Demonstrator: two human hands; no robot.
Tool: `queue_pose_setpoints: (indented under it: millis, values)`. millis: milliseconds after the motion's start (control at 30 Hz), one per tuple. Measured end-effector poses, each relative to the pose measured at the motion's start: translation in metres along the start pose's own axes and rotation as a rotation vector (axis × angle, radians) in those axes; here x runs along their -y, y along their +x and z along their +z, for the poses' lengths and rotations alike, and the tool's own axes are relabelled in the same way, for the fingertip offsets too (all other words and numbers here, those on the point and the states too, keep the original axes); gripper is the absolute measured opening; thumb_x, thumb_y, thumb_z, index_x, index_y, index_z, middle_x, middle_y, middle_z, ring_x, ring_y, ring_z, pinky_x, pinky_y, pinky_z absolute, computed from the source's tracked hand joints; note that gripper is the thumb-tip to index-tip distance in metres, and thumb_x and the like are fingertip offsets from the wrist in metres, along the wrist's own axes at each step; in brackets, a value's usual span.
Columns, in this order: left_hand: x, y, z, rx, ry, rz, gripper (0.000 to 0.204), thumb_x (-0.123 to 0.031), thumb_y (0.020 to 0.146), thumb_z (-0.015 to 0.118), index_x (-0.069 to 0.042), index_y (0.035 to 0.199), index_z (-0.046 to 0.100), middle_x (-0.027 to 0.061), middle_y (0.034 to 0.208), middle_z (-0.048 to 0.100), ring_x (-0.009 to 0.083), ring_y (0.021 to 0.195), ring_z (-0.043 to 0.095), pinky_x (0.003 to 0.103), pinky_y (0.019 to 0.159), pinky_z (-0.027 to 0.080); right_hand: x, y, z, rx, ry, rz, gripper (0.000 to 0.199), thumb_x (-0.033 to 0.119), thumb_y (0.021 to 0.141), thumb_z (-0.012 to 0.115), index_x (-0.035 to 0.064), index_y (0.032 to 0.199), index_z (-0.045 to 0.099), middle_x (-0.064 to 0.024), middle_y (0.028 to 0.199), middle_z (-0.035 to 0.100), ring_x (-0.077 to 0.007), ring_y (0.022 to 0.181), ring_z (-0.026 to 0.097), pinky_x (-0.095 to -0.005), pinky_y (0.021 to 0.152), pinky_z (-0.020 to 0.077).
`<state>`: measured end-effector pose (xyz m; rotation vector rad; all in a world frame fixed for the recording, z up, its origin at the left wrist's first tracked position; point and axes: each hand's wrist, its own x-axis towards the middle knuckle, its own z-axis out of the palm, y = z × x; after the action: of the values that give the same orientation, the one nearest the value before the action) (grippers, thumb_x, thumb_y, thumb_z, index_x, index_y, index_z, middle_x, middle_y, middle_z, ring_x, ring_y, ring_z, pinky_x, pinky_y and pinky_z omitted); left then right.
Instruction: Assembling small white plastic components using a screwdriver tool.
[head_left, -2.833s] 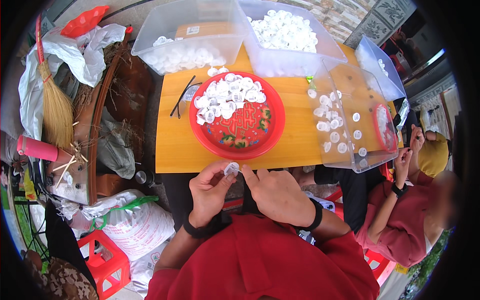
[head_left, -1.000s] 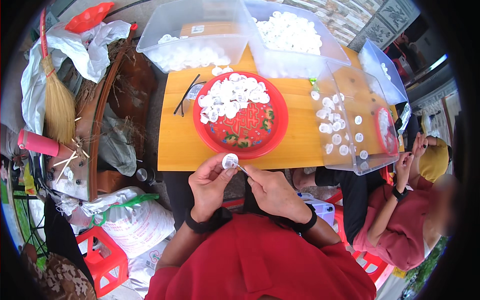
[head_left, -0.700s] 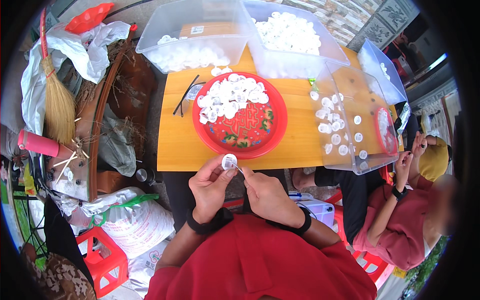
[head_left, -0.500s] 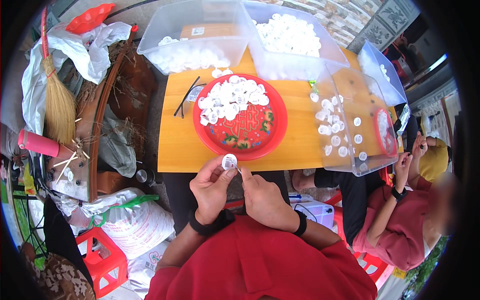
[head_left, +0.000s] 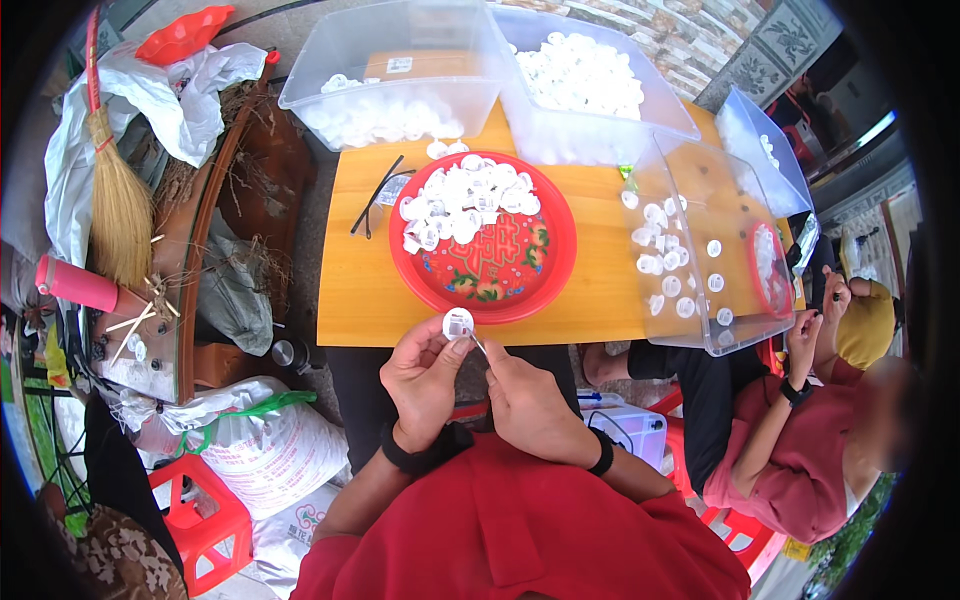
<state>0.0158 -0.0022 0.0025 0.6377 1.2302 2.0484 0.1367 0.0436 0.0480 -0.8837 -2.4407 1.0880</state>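
Note:
Between the thumb and fingers of my left hand [head_left: 420, 385] is a small round white plastic piece [head_left: 458, 322], its face turned up toward me. My right hand [head_left: 535, 405] is closed on a thin metal tool [head_left: 479, 345], whose tip reaches the lower edge of the white piece. Just beyond my hands, a red round tray [head_left: 560, 265] with a flower pattern rests on the table. A heap of similar white pieces [head_left: 470, 195] covers its far half. The far end of the tool is hidden in my fingers.
Clear plastic bins [head_left: 340, 115] holding white pieces line the far side of the wooden table [head_left: 350, 300]. Glasses [head_left: 378, 195] lie left of the tray. Loose pieces [head_left: 665, 250] lie to the right by a transparent box [head_left: 700, 330]. A co-worker [head_left: 775, 440] sits at the right.
My hands stay in almost the same place, the white piece still held with the tool against its edge. The view has shifted very slightly.

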Motion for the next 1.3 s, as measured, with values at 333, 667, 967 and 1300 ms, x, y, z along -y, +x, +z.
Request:
queue_pose_setpoints:
  millis: [333, 667, 967, 1300]
  values:
    - [0.002, -0.001, 0.0, 0.051, -0.002, 0.021, 0.028, 0.01, 0.079, 0.06, 0.006, 0.106, 0.055, 0.0097, 0.094, 0.062, 0.0128, 0.083, 0.06, 0.026, 0.076, 0.05, 0.003, 0.0, -0.003, 0.065, -0.055, 0.047, 0.042, 0.002, 0.082, 0.048, -0.0069, 0.122, 0.038, -0.0232, 0.081, 0.055, -0.0394, 0.073, 0.056, -0.0435, 0.065, 0.0465]
    - [-0.001, 0.0, 0.002, 0.058, -0.009, 0.004, 0.027, 0.009, 0.079, 0.06, 0.006, 0.105, 0.056, 0.0092, 0.092, 0.063, 0.0123, 0.083, 0.06, 0.025, 0.076, 0.05, -0.004, -0.002, -0.002, -0.052, -0.003, -0.027, 0.039, 0.003, 0.081, 0.05, -0.0076, 0.118, 0.04, -0.0227, 0.079, 0.055, -0.0383, 0.071, 0.057, -0.0443, 0.061, 0.0466]
    - [0.002, 0.0, -0.001, 0.053, 0.03, 0.032, 0.025, 0.01, 0.078, 0.061, 0.005, 0.102, 0.058, 0.0081, 0.091, 0.063, 0.0111, 0.08, 0.06, 0.024, 0.074, 0.051, 0.002, -0.001, -0.006, 0.038, -0.256, -0.045, 0.046, 0.002, 0.077, 0.05, -0.0105, 0.12, 0.041, -0.0202, 0.076, 0.054, -0.0352, 0.063, 0.057, -0.0418, 0.056, 0.0472]
    - [0.002, -0.002, -0.004, 0.042, 0.139, 0.012, 0.024, 0.013, 0.077, 0.059, 0.006, 0.099, 0.059, 0.0095, 0.091, 0.062, 0.0126, 0.077, 0.059, 0.024, 0.071, 0.05, 0.013, 0.003, -0.014, 0.173, -0.743, -0.238, 0.057, 0.008, 0.07, 0.052, -0.0182, 0.119, 0.04, -0.0158, 0.069, 0.05, -0.0224, 0.052, 0.054, -0.0314, 0.043, 0.0452]
